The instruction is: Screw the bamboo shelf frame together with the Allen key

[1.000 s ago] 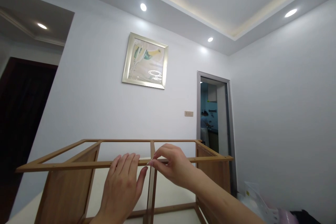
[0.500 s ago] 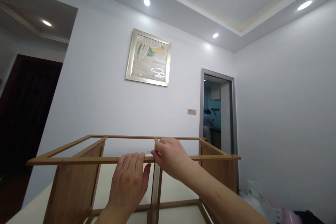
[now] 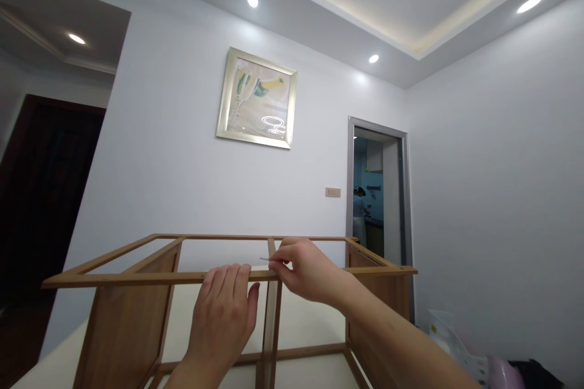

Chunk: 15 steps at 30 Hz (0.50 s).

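Note:
A brown wooden furniture frame (image 3: 132, 280) with panelled sides stands in front of me. My left hand (image 3: 227, 304) grips its near top rail, fingers over the top and thumb on the near side. Just to the right, my right hand (image 3: 303, 267) is pinched above the same rail, where the middle upright (image 3: 272, 322) meets it. From between its thumb and forefinger pokes a thin grey metal rod, which looks like a hex key (image 3: 264, 259). The rest of that tool is hidden by the fingers.
A pale surface (image 3: 314, 316) lies under and behind the frame. To the lower right are a white plastic item (image 3: 449, 334) and a pink object (image 3: 502, 372). Beyond the doorway (image 3: 350, 182), a person (image 3: 360, 213) stands in another room.
My right hand has shifted slightly, and more of the thin metal rod shows at its fingertips. My left hand keeps its hold on the rail. The view has moved a little.

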{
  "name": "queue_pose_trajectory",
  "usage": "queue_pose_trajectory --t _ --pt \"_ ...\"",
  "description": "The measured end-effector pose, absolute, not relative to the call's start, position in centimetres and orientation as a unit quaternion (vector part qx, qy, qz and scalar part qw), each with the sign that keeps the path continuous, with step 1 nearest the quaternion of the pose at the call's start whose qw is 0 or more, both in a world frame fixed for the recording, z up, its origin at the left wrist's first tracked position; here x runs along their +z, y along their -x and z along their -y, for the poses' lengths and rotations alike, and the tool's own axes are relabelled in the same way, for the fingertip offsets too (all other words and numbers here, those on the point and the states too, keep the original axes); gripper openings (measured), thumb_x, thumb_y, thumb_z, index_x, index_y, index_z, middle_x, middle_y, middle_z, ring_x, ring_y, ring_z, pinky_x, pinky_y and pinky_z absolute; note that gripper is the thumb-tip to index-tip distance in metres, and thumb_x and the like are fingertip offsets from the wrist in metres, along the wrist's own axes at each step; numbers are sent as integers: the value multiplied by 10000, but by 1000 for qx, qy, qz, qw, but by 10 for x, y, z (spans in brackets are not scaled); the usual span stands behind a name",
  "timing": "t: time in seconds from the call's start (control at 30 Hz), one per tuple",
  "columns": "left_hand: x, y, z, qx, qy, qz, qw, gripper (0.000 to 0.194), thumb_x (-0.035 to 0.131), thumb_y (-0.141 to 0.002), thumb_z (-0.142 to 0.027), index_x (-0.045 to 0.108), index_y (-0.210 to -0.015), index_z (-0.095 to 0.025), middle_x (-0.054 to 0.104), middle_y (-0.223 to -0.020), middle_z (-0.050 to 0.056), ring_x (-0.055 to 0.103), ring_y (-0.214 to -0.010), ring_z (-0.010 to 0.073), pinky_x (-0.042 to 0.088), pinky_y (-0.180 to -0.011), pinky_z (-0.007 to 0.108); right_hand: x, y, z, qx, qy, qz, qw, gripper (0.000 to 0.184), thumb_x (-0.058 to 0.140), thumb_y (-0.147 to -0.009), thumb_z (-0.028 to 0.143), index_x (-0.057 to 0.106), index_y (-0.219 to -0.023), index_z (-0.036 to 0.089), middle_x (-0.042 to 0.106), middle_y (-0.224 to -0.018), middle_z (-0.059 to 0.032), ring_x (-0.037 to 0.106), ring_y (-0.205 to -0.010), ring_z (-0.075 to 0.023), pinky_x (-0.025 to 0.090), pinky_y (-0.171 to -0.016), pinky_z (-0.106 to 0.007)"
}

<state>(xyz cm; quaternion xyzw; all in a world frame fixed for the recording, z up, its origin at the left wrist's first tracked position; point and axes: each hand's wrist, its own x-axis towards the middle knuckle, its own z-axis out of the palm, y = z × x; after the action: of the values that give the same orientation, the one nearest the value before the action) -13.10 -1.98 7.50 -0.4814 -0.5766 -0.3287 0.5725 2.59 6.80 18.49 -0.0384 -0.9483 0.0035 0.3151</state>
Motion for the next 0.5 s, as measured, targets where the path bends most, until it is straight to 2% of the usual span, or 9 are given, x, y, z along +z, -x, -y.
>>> queue_pose_trajectory --t 0.13,0.3,0.37,0.5 --pt "76 130 21 -324 484 581 569 188 549 -893 -223 584 -1057 -138 631 -923 94 563 -903 263 420 -930 460 190 -27 -79 111 21 945 306 160 598 -883 227 730 -815 168 707 -871 -52 621 -799 -146 463 -721 -261" --pt "77 130 22 -326 486 581 566 190 555 -905 -255 580 -1050 -136 627 -921 97 559 -910 269 417 -926 467 200 -21 -97 237 -2 939 249 175 634 -852 284 713 -756 162 718 -1124 -72 644 -999 -192 477 -852 -316" --pt "77 130 22 -326 488 582 564 198 559 -904 -252 577 -1060 -131 625 -925 97 557 -916 271 413 -928 469 202 -18 -104 290 -23 932 216 178 665 -820 303 697 -737 149 705 -1169 -92 654 -1005 -201 478 -883 -333" --pt "75 131 21 -324 489 584 562 205 569 -895 -231 575 -1073 -131 625 -940 95 549 -924 270 408 -936 471 202 -11 -115 396 -39 904 159 151 716 -755 280 677 -785 138 682 -1216 -141 668 -951 -198 504 -827 -336"
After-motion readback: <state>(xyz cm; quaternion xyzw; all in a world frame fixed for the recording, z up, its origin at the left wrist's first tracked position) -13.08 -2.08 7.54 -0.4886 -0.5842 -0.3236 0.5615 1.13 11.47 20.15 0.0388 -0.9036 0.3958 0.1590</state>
